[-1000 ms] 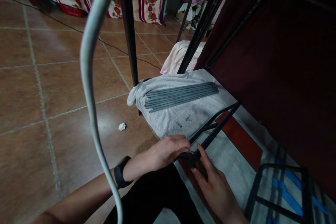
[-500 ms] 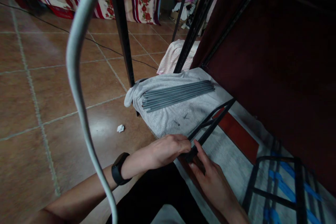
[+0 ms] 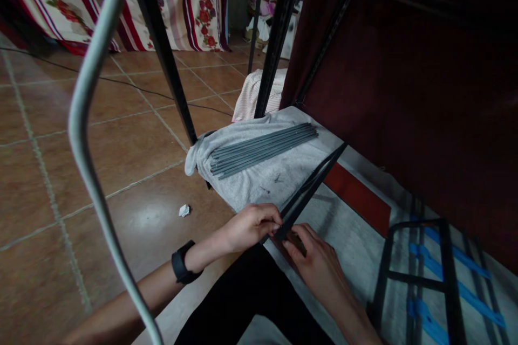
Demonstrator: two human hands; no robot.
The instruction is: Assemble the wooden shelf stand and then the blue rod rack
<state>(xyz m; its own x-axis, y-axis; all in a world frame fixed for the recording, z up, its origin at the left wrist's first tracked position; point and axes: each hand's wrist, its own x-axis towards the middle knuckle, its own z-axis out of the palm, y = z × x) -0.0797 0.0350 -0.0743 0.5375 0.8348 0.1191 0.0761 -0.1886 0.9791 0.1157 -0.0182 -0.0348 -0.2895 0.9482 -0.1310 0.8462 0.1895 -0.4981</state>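
Note:
A dark, narrow frame [image 3: 313,186] of straight bars slants from my lap toward the wall. At its near end, my left hand [image 3: 257,223], with a black band on the wrist, is closed in a pinch. Something small and pale shows at those fingertips, too small to make out. My right hand [image 3: 318,259] grips the same end from the other side, thumb and fingers against the bar. Beyond the hands, a bundle of thin grey rods [image 3: 263,150] lies on a grey cloth [image 3: 246,188]. Small screw-like pieces [image 3: 278,178] rest on the cloth nearer me.
Another black frame [image 3: 416,280] with blue strips [image 3: 435,267] lies at right. A reddish-brown board [image 3: 358,197] sits beside the cloth. Black uprights [image 3: 164,51] rise ahead. A pale curved tube [image 3: 87,164] crosses the left side. Crumpled paper [image 3: 184,210] lies on the tiled floor.
The view has shifted slightly. The dark frame has turned so its bars appear closer together, and both hands remain at its near end.

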